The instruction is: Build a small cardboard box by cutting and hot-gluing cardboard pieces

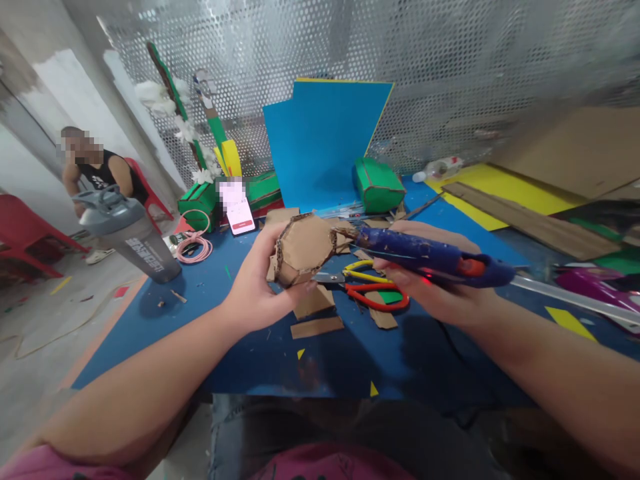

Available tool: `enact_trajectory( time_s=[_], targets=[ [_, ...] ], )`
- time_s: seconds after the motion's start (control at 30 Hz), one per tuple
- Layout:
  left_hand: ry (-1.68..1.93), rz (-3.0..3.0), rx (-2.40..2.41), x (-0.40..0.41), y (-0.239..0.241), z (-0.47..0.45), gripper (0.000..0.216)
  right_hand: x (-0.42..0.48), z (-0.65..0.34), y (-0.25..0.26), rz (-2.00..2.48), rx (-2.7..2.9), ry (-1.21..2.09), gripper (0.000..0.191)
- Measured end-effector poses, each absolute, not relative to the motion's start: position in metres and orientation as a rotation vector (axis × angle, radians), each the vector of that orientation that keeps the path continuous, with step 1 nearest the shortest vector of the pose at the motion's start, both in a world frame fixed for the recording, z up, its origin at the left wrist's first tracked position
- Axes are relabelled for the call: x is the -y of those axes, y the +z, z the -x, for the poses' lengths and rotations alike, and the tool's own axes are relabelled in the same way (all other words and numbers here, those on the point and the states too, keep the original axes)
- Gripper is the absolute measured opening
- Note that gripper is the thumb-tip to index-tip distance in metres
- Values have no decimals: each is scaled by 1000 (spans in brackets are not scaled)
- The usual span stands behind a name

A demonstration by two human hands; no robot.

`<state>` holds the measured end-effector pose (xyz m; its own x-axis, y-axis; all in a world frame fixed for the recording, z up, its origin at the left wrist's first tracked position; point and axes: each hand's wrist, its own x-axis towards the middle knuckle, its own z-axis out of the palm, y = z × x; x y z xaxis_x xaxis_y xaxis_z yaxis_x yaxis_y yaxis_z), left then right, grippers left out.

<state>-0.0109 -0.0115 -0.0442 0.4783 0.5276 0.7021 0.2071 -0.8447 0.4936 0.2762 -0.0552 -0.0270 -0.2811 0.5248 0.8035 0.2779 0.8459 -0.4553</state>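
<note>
My left hand [265, 283] grips a small many-sided cardboard box [307, 245] by its side, held above the table with its flat face toward me. A blue hot glue gun [415, 252] is in my right hand [430, 283], its nozzle at the right edge of the box. Whether the nozzle touches the cardboard I cannot tell. A clear glue stick [575, 297] sticks out of the gun's back end. Below the hands lie scissors with red and yellow handles [379, 297], among cardboard scraps [317, 327].
A grey shaker bottle [135, 237], pink cord coil [195, 248] and lit phone [237, 212] stand at the left. Behind are a blue board [325, 140] and a green-covered box [379, 187]. Cardboard strips [525, 220] lie right. A person [107, 167] sits beyond the table.
</note>
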Motion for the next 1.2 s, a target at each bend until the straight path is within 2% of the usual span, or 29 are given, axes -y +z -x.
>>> enact_trajectory(
  time_s=[0.37, 0.83, 1.2],
  targets=[
    [1340, -2402, -591, 11, -43, 9, 76, 54, -281, -22, 531, 1987, 339, 12],
    [1387, -2415, -537, 10, -47, 8, 74, 54, -280, -25, 575, 1916, 331, 15],
    [1447, -2514, -511, 7, -40, 10, 81, 55, -279, -27, 568, 1886, 389, 21]
  ],
)
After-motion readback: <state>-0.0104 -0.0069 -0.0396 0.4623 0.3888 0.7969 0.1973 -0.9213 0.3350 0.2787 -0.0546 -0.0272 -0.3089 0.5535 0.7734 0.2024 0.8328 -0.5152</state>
